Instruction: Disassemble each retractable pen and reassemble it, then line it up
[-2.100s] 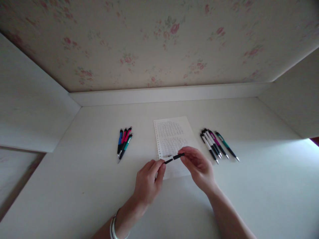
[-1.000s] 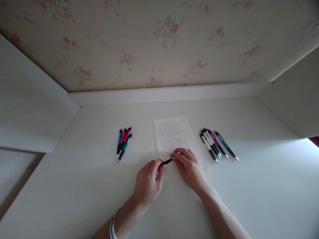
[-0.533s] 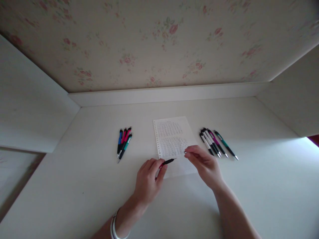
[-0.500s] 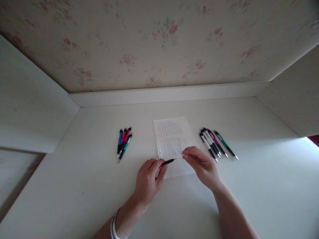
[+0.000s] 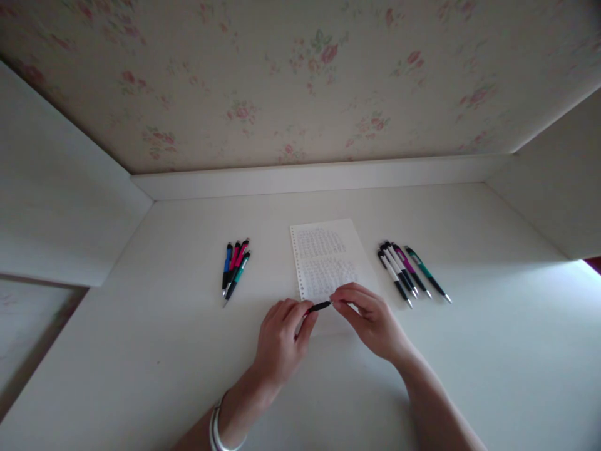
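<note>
Both the left hand (image 5: 283, 333) and right hand (image 5: 369, 317) pinch one pen (image 5: 320, 306), long axis nearly crosswise, tip end rightward.

Pretty old-school wall (image 5: 197, 81) here, faded pink roses on cream, with a plain white strip (image 5: 323, 180) along the bottom. White desk (image 5: 188, 250) below, boxed in by a left panel (image 5: 56, 188) and right panel (image 5: 558, 175). Light's kinda dim, brighter at the desk's right edge.

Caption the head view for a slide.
Left hand grips a red-and-black pen, right hand at its end, above handwritten loose-leaf paper.
</note>
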{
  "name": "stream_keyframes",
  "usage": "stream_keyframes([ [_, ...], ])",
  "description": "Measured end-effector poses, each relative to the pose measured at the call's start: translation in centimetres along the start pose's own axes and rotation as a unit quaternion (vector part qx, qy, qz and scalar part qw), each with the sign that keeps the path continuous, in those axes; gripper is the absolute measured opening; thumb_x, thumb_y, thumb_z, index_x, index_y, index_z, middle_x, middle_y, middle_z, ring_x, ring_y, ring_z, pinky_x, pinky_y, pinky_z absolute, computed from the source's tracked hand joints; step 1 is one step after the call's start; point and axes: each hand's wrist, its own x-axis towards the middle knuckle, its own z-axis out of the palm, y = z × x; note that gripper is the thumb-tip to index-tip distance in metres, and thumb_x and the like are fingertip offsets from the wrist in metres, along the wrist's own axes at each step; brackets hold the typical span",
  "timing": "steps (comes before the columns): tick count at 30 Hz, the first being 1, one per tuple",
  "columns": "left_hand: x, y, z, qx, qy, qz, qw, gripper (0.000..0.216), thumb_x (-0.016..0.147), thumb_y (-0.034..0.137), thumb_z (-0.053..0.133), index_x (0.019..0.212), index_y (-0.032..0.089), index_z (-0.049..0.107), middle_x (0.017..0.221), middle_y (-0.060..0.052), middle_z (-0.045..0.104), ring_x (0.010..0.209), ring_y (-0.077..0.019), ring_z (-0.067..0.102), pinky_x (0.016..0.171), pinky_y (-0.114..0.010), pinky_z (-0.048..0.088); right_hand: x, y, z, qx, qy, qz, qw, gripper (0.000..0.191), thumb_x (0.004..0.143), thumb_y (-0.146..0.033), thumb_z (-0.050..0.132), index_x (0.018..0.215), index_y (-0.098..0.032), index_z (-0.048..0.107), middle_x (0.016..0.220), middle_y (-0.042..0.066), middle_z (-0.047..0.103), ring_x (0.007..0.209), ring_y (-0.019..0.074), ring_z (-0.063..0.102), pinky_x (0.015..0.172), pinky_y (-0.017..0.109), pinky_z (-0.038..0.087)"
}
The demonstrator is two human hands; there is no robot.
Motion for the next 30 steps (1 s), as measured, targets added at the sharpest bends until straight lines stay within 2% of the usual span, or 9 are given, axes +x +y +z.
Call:
stream_keyframes([
  [3,0.0,0.0,0.0,-0.001,-0.002,0.003,1.0,0.012,0.096,0.023,0.055,0.105,0.021,0.063,0.09,-0.004,0.067,0.084,-0.0206,0.061,0.078,-0.036,0.051,-0.1,-0.1,0.2,-0.016,-0.006,0.013,1.0,0.012,0.094,-0.026,0.058,0.091,-0.022,0.069,0.092,0.006,0.068,0.085,0.0184,0.065,0.072,0.029,0.053],
  [9,0.0,-0.1,-0.1,0.017,-0.005,0.013,1.0,0.013,0.097,0.024,0.054,0.104,0.019,0.064,0.088,-0.005,0.067,0.083,-0.0211,0.061,0.076,-0.036,0.05,-0.3,0.3,0.3,-0.068,-0.022,0.023,0.997,0.017,0.096,-0.029,0.054,0.088,-0.021,0.066,0.087,0.006,0.065,0.079,0.0169,0.062,0.053,0.023,0.045],
  [14,0.1,0.1,-0.1,0.038,-0.013,0.03,0.999,0.015,0.098,0.023,0.051,0.101,0.018,0.064,0.087,-0.005,0.067,0.082,-0.0215,0.06,0.077,-0.038,0.049,-0.4,0.0,0.2,-0.106,-0.036,0.015,0.994,0.031,0.1,-0.033,0.046,0.077,-0.019,0.062,0.074,0.003,0.059,0.066,0.0144,0.056,0.061,0.027,0.045],
  [18,0.1,0.2,-0.1,0.03,-0.008,0.019,0.999,0.015,0.098,0.021,0.049,0.099,0.018,0.063,0.086,-0.005,0.066,0.082,-0.0215,0.06,0.077,-0.037,0.05,-0.2,-0.4,-0.3,-0.059,-0.033,0.029,0.997,0.022,0.099,-0.033,0.048,0.102,-0.021,0.065,0.099,0.007,0.065,0.089,0.0181,0.062,0.077,0.03,0.05],
  [20,0.1,0.2,-0.2,0.026,-0.011,0.013,1.0,0.015,0.098,0.02,0.048,0.098,0.018,0.063,0.085,-0.005,0.065,0.082,-0.0216,0.06,0.076,-0.037,0.049,-0.2,-0.4,-0.3,-0.043,-0.044,0.033,0.998,0.02,0.097,-0.034,0.052,0.105,-0.022,0.066,0.1,0.007,0.066,0.089,0.0187,0.063,0.072,0.029,0.051],
  [23,0.0,0.3,-0.2,0.032,-0.017,0.015,0.999,0.014,0.098,0.021,0.048,0.096,0.018,0.062,0.085,-0.005,0.065,0.081,-0.0218,0.059,0.075,-0.037,0.048,-0.4,-0.4,-0.2,-0.059,-0.058,0.044,0.996,0.024,0.097,-0.035,0.051,0.086,-0.02,0.067,0.082,0.005,0.063,0.074,0.0171,0.06,0.057,0.026,0.047],
  [25,0.0,0.4,-0.2,0.038,-0.017,0.016,0.999,0.014,0.098,0.021,0.048,0.094,0.018,0.062,0.084,-0.005,0.065,0.08,-0.0217,0.059,0.075,-0.037,0.048,-0.4,-0.4,-0.1,-0.072,-0.065,0.051,0.994,0.031,0.098,-0.035,0.049,0.077,-0.019,0.065,0.075,0.004,0.061,0.069,0.0159,0.058,0.058,0.027,0.046],
  [28,0.1,0.4,-0.3,0.042,-0.014,0.014,0.999,0.015,0.098,0.02,0.047,0.092,0.018,0.061,0.082,-0.005,0.064,0.079,-0.0214,0.058,0.074,-0.037,0.048,-0.4,-0.6,-0.2,-0.049,-0.067,0.052,0.995,0.02,0.096,-0.035,0.053,0.098,-0.021,0.067,0.09,0.006,0.066,0.079,0.0171,0.062,0.071,0.03,0.05],
  [30,0.1,0.4,-0.3,0.04,-0.014,0.008,0.999,0.016,0.098,0.019,0.046,0.091,0.018,0.061,0.081,-0.005,0.063,0.079,-0.0213,0.058,0.073,-0.036,0.047,-0.3,-0.7,-0.2,-0.026,-0.055,0.044,0.997,0.022,0.094,-0.034,0.058,0.111,-0.023,0.066,0.103,0.007,0.067,0.089,0.0185,0.063,0.077,0.031,0.052],
])
